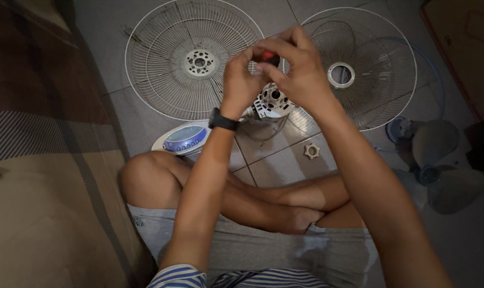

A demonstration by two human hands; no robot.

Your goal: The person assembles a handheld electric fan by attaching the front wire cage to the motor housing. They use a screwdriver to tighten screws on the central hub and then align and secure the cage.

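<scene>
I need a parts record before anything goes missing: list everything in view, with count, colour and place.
fan grilles: 2, white wire, flat on the floor tiles, side by side
fan motor: 1, silver-white, under both hands
red-handled tool: 1, between the fingers
fan base with button panel: 1, white and blue, by the left knee
plastic nut: 1, cream, on the tiles
fan blade: 1, grey-blue, right
wristwatch: 1, black, left wrist
left hand: grip on tool
right hand: grip on tool

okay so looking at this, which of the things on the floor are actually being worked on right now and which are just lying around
In hand:
- fan motor, held up by the left hand
- red-handled tool, gripped by the right hand

Lying about on the floor:
- two wire fan guards
- fan blade
- small plastic nut
- control panel housing
</scene>
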